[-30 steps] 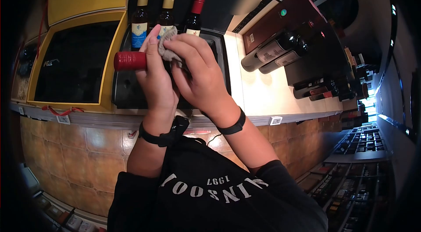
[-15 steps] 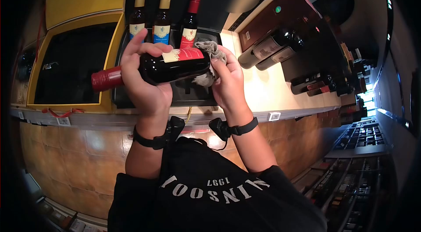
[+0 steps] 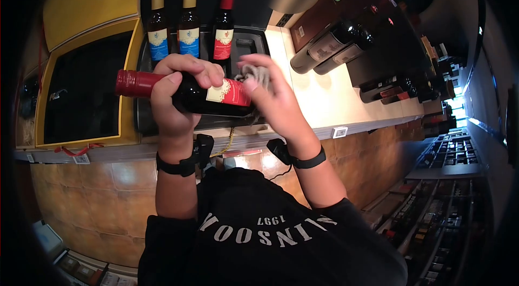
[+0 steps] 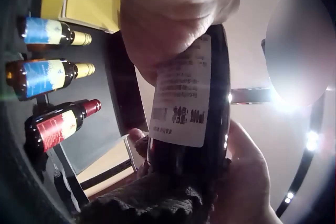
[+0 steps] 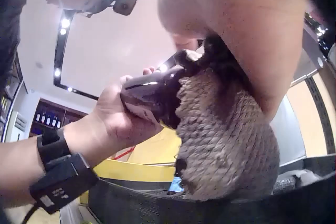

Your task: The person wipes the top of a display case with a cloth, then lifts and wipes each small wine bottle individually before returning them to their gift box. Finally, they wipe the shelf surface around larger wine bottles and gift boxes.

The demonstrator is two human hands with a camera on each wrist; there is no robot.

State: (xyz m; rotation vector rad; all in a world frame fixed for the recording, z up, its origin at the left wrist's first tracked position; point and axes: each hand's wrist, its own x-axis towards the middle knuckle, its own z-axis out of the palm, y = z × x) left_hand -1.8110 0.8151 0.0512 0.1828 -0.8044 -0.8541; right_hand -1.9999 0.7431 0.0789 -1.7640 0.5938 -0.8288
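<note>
In the head view my left hand (image 3: 172,114) grips a dark wine bottle (image 3: 190,98) around its shoulder, thumb and fingers wrapped over the glass. The bottle lies sideways in the air, its red cap pointing left and its red-and-cream label facing up. My right hand (image 3: 278,101), slightly blurred, holds a grey ribbed cloth (image 3: 257,74) around the base end. From the left wrist, a white back label (image 4: 181,106) with printed text shows, and the cloth (image 4: 147,200) wraps the bottom. The right wrist view shows the cloth (image 5: 226,140) bunched under the right hand.
Two blue-labelled bottles (image 3: 189,40) and a red-labelled one (image 3: 223,43) stand in a black case (image 3: 258,40) behind the hands. An open yellow box (image 3: 132,64) is at left. Larger bottles (image 3: 327,45) and a dark red box (image 3: 316,21) are at right on the counter (image 3: 308,99).
The hands were close together with the cloth near the base; they have since spread and the bottle has turned, showing its label. The right hand and cloth have shifted over the base.
</note>
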